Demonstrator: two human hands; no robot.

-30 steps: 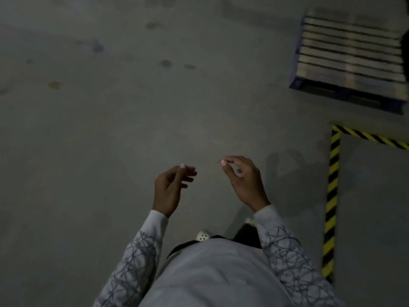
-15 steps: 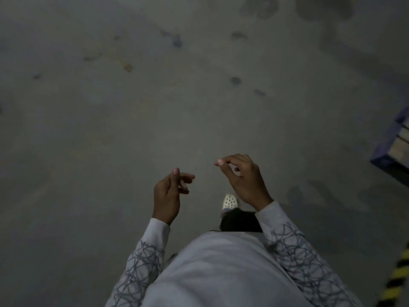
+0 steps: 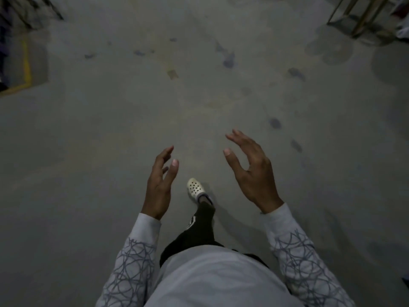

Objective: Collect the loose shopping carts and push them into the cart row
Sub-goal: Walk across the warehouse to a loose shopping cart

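Observation:
Both hands hover in front of me over bare grey concrete. My left hand (image 3: 159,182) is held out with fingers nearly straight and holds nothing. My right hand (image 3: 250,171) is spread wider, fingers loosely extended, also holding nothing. A metal frame (image 3: 358,16) shows at the top right corner; it could be part of a cart, though too little of it is visible to be sure. A blurred dark wire structure (image 3: 24,12) sits at the top left corner.
The stained concrete floor (image 3: 199,96) stretches ahead. A yellow floor line (image 3: 26,60) marks off an area at the left edge. My white perforated shoe (image 3: 195,188) steps forward between the hands.
Both hands have uncurled from loose pinches to spread fingers. The view has swung left: the pallet and striped tape at the right are gone, and a metal frame and yellow line have appeared.

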